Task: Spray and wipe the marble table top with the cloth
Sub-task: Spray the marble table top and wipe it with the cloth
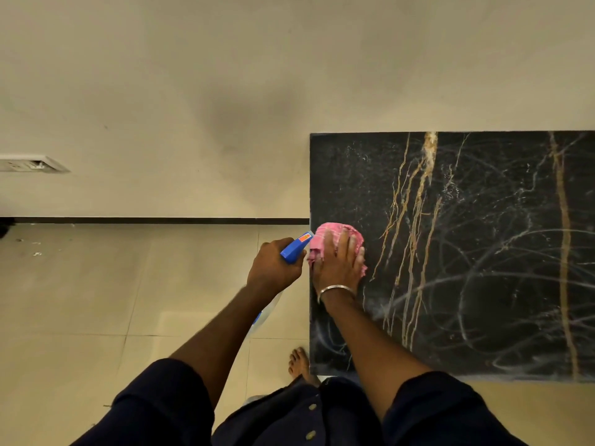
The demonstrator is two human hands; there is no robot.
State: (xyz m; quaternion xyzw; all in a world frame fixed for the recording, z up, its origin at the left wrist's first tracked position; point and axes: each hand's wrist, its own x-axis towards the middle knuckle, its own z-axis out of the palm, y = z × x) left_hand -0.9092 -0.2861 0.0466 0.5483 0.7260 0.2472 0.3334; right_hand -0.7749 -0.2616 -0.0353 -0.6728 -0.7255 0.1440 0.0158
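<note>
Right hand (338, 263), fingers flat, presses pink cloth (335, 231) at marble counter (476, 268) left edge; counter runs rightward. Left hand (275, 268) grips spray bottle (294, 249).

1. Right hand (338, 263) is pressing flat on a pink cloth (335, 235) at the marble top's (483, 252) left edge.
2. Left hand (275, 267) is gripping a blue-headed spray bottle (294, 247) beside the top, over the tiled floor (96, 300).

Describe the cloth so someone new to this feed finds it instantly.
Start at the black marble table top with gold veins, at the picture's right. At its left edge, the right hand presses a bunched cloth. It is the only pink thing; the spray bottle beside it is blue.
</note>
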